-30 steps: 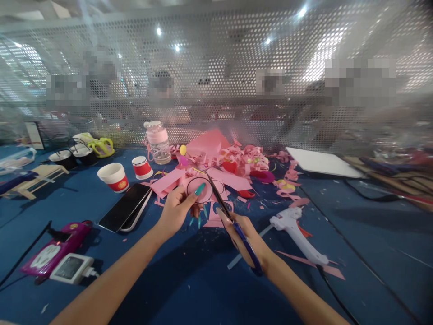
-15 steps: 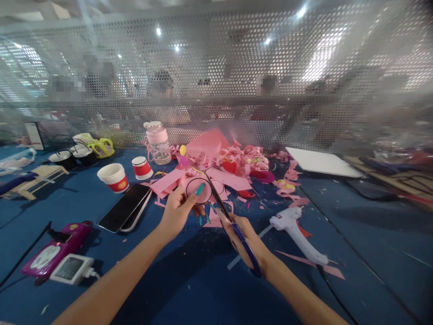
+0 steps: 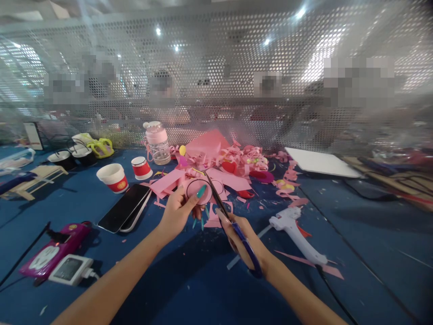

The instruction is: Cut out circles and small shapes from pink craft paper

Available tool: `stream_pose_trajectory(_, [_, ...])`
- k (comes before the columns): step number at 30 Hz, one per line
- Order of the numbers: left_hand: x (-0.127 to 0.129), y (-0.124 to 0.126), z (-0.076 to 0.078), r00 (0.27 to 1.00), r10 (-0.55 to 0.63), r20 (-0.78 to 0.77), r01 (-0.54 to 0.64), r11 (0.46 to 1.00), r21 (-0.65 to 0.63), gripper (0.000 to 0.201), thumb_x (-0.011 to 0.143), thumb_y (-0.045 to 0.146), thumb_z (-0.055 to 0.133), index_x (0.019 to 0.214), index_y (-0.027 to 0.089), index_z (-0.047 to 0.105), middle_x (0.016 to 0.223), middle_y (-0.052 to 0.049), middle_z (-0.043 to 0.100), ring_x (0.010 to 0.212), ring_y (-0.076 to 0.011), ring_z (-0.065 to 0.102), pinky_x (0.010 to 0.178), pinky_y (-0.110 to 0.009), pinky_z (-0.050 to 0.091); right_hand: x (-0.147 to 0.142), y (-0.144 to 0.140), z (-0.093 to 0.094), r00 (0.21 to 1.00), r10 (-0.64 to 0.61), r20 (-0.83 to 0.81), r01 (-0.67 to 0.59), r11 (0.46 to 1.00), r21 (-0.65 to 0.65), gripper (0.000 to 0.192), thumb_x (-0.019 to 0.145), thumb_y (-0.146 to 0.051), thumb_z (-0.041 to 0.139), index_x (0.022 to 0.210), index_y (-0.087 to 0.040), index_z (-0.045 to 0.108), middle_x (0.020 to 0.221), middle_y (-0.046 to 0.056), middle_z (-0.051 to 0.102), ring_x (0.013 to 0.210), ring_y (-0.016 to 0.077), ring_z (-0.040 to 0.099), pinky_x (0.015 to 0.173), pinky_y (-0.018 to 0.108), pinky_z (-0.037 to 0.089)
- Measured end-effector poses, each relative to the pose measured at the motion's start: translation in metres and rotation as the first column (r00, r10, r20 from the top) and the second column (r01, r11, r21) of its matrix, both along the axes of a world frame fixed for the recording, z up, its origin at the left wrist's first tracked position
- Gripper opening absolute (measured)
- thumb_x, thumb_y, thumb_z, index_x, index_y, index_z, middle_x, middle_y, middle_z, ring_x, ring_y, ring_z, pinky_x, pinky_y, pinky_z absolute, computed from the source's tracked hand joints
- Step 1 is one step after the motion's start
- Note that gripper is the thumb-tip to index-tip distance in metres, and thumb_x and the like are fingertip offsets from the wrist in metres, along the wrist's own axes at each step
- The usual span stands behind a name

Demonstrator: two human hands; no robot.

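Paper scraps heap mid-table, against the mesh at the far edge; bottle and two cups to their left, phones (stacked) before the cups, glue gun right, board far right

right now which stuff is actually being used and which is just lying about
In use: left hand gripping the pink paper with a drawn circle; right hand working the scissors.
Lying about: glue gun, phones, two paper cups, bottle, pink scraps.
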State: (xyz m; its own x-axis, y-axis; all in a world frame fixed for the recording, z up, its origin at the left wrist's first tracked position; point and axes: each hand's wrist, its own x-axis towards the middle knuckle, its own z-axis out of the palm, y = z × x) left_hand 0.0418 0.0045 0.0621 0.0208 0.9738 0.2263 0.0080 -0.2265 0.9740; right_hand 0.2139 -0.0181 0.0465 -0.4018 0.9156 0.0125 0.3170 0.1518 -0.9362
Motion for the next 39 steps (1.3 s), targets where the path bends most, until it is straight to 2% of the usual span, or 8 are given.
stream_pose_trajectory(10, [-0.0009, 0.0003, -0.0008, 1.000, -0.009, 0.002, 0.009, 1.000, -0.006, 0.027, 0.077, 0.039, 0.054, 0.068, 0.016, 0.043, 0.048, 0.003, 0.057, 0.038, -0.0085, 0.053, 0.040, -0.020, 0.040, 0.0045, 0.0043, 0.0001, 0.997, 0.054, 0.062, -0.054, 0.999, -0.004, 0.061, 0.085, -0.056, 0.029, 0.119, -0.010, 0.051, 0.048, -0.007, 0.027, 0.042, 0.0074, 0.027, 0.040, 0.020, 0.025])
stream_pose_trajectory(16, [-0.0003, 0.0007, 0.0002, 1.000, -0.014, 0.014, 0.015, 1.000, -0.017, 0.028, 0.075, 0.041, 0.055, 0.072, 0.015, 0.045, 0.047, 0.004, 0.056, 0.037, -0.0082, 0.051, 0.039, -0.020, 0.039, 0.0037, 0.0032, 0.0023, 0.997, 0.029, 0.072, -0.032, 0.999, 0.043, 0.060, 0.085, -0.055, 0.030, 0.116, -0.009, 0.054, 0.046, -0.006, 0.028, 0.043, 0.0077, 0.028, 0.041, 0.020, 0.025])
stream_pose_trajectory(19, [-0.0016, 0.0010, -0.0005, 1.000, -0.014, 0.009, 0.015, 1.000, -0.019, 0.028, 0.075, 0.042, 0.055, 0.073, 0.015, 0.045, 0.046, 0.004, 0.054, 0.036, -0.0076, 0.051, 0.039, -0.019, 0.039, 0.0032, 0.0023, 0.0012, 0.998, -0.002, 0.061, 0.000, 0.999, 0.036, 0.059, 0.084, -0.055, 0.033, 0.114, -0.009, 0.054, 0.047, -0.007, 0.027, 0.042, 0.0074, 0.027, 0.040, 0.020, 0.024])
stream_pose_trajectory(27, [-0.0021, 0.0015, -0.0006, 0.999, -0.040, -0.010, 0.040, 0.999, -0.015, 0.028, 0.076, 0.041, 0.055, 0.068, 0.016, 0.045, 0.049, 0.003, 0.056, 0.036, -0.0066, 0.050, 0.038, -0.018, 0.038, 0.0027, 0.0038, 0.0038, 1.000, 0.019, 0.016, -0.019, 1.000, 0.016, 0.057, 0.084, -0.055, 0.033, 0.110, -0.009, 0.055, 0.049, -0.007, 0.025, 0.042, 0.0070, 0.026, 0.040, 0.020, 0.024])
stream_pose_trajectory(34, [-0.0018, 0.0007, -0.0001, 0.999, -0.048, 0.008, 0.048, 0.999, -0.015, 0.027, 0.076, 0.039, 0.055, 0.068, 0.015, 0.044, 0.049, 0.003, 0.056, 0.036, -0.0067, 0.050, 0.038, -0.018, 0.038, 0.0041, 0.0053, 0.0050, 0.998, 0.059, 0.030, -0.059, 0.998, -0.008, 0.059, 0.084, -0.056, 0.032, 0.116, -0.010, 0.051, 0.048, -0.007, 0.025, 0.042, 0.0070, 0.027, 0.040, 0.020, 0.024])
stream_pose_trajectory(39, [-0.0018, 0.0013, -0.0006, 0.999, -0.049, -0.007, 0.048, 0.999, -0.014, 0.027, 0.077, 0.038, 0.054, 0.067, 0.015, 0.045, 0.048, 0.003, 0.055, 0.036, -0.0068, 0.050, 0.038, -0.018, 0.038, 0.0033, 0.0042, 0.0024, 0.999, 0.034, 0.027, -0.034, 0.999, 0.007, 0.058, 0.085, -0.055, 0.031, 0.114, -0.009, 0.052, 0.048, -0.007, 0.026, 0.042, 0.0068, 0.026, 0.039, 0.020, 0.024])
